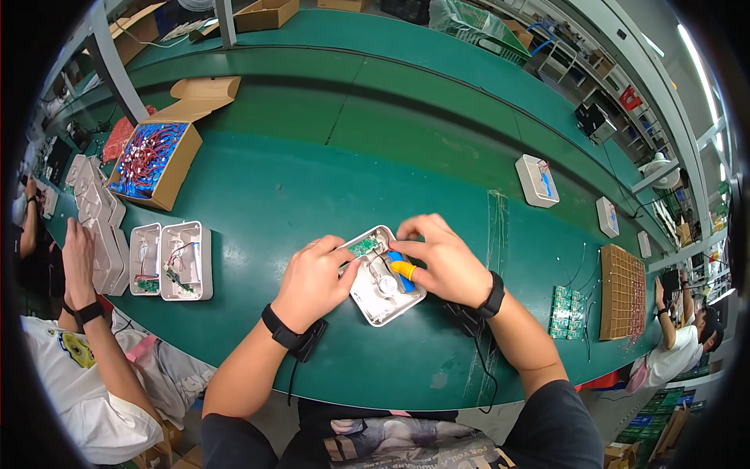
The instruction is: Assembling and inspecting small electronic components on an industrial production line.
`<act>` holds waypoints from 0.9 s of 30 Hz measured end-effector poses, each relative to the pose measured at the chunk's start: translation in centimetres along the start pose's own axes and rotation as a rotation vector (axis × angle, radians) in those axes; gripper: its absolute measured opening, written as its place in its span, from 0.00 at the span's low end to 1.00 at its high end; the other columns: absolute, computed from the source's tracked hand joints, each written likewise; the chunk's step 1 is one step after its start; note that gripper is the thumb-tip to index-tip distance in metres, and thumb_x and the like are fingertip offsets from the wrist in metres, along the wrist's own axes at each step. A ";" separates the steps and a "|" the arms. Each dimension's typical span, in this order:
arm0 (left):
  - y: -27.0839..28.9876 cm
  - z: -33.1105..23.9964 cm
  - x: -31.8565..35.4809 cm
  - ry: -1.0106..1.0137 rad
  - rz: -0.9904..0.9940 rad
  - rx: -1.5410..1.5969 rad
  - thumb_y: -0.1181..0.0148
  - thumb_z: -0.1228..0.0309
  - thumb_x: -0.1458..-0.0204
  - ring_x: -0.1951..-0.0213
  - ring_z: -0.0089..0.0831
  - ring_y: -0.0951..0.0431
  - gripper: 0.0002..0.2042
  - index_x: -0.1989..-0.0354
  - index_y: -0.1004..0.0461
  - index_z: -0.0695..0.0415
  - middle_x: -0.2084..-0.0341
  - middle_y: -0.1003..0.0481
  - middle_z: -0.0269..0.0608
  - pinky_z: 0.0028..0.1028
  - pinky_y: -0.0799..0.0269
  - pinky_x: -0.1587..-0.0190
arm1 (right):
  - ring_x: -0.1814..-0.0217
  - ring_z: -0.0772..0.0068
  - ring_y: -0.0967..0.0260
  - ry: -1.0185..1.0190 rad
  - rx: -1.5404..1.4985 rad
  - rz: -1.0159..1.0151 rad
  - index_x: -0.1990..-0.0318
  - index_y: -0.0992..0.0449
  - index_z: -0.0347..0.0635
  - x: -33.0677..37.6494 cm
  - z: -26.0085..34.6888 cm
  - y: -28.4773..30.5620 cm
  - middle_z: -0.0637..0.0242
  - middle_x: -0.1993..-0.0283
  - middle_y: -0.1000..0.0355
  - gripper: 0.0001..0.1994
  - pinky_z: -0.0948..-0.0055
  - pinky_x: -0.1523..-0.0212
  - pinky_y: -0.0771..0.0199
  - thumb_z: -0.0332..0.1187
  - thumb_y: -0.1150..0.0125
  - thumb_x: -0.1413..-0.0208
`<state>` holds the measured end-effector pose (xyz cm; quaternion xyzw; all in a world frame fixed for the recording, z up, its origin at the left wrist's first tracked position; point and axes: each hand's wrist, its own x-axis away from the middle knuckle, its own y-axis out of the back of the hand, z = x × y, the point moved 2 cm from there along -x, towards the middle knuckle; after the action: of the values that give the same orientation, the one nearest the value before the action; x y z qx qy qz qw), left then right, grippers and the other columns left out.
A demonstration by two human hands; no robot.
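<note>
An open white plastic housing [383, 301] lies on the green bench in front of me, with a small green circuit board [363, 247] at its upper left corner. My left hand [312, 277] grips the housing's left edge, fingertips at the board. My right hand [437, 258] rests on the housing's upper right, fingers pressing inside it near red wires; one finger wears a yellow cot and a blue part [398, 258] shows beside it. Both wrists carry black straps.
Two open white housings [172, 262] lie to the left, beside a stack of more. A cardboard box of red and blue wires [152, 160] stands far left. More housings [537, 180] sit at right, with green boards [566, 313] and a tan tray [623, 293]. Another person's arm [82, 273] reaches in at left.
</note>
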<state>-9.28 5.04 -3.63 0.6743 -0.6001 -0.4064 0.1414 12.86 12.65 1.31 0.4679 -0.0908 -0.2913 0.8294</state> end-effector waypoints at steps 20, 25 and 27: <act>-0.3 0.5 -0.4 0.026 -0.081 0.068 0.31 0.72 0.44 0.61 0.47 0.16 0.07 0.60 0.17 0.61 0.54 0.19 0.46 0.39 0.19 0.58 | 0.63 0.59 0.23 0.246 0.465 0.219 0.68 0.20 0.45 2.4 2.5 -2.3 0.67 0.69 0.26 0.05 0.59 0.61 0.24 0.33 0.33 0.51; 0.3 0.4 -0.9 -0.020 -0.215 -0.018 0.32 0.72 0.43 0.51 0.50 0.20 0.10 0.54 0.19 0.59 0.48 0.22 0.47 0.41 0.22 0.49 | 0.66 0.59 0.22 0.153 0.578 0.167 0.72 0.23 0.44 1.9 1.4 -1.7 0.65 0.70 0.24 0.07 0.59 0.64 0.23 0.35 0.33 0.51; 0.5 0.5 -0.9 0.000 -0.214 -0.042 0.33 0.72 0.43 0.47 0.50 0.22 0.11 0.53 0.19 0.58 0.47 0.22 0.48 0.42 0.24 0.45 | 0.64 0.58 0.21 0.008 0.605 0.192 0.71 0.23 0.43 1.5 0.4 -1.3 0.64 0.69 0.22 0.08 0.58 0.63 0.23 0.36 0.32 0.50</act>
<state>-9.92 5.89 -3.23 0.7316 -0.5158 -0.4317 0.1113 13.39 11.03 0.21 0.6838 -0.2138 -0.1697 0.6767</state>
